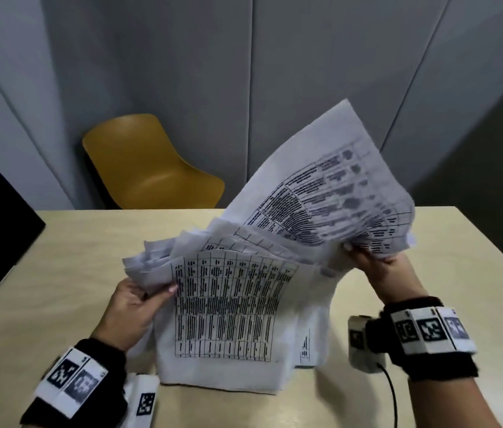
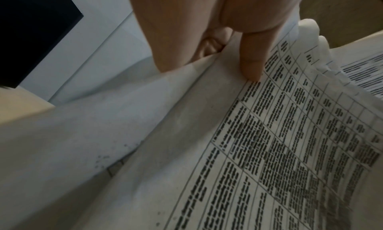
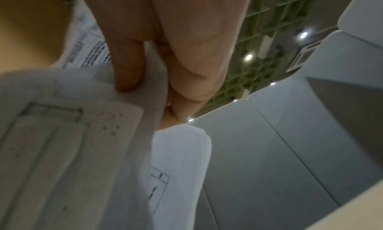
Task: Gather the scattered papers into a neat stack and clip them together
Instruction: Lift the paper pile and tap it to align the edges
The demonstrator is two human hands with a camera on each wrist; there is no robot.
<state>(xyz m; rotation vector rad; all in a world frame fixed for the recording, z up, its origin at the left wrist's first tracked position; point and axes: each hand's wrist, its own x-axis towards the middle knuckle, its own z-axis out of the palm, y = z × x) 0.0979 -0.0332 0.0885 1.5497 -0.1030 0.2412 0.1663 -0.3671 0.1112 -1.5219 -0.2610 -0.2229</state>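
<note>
The papers point(image 1: 228, 310) are found gathered off the desk point(image 1: 67, 251) into a single loose bundle, held upright with the lower edges resting on the desk surface near its front edge. The left hand point(image 1: 132, 307) is clamped on the left side of the bundle, the thumb point(image 2: 251, 59) being pressed onto the printed face of the front sheet in the left wrist view while the fingers are curled behind. The right hand point(image 1: 383, 270) is clamped on the right side, where a raised group of sheets point(image 1: 330, 193) is pinched at its lower edge and fans upward and outward, well out of line with the rest. In the right wrist view a finger point(image 3: 126, 66) is seen pressed on the paper, with the others hidden behind it. The gathering step is judged largely done, since no stray sheet is seen lying elsewhere on the desk. The squaring step is judged incomplete: top edges are staggered, corners splay on the left, and the rear sheets are curled. Tapping and aligning of the edges remain to be carried out. No clip can be identified in any view; a white object point(image 1: 363, 344) near the right wrist appears to be the wrist-mounted camera, so the clipping step is recorded as not yet begun. A yellow chair point(image 1: 148, 168) is noted behind the desk.
</note>
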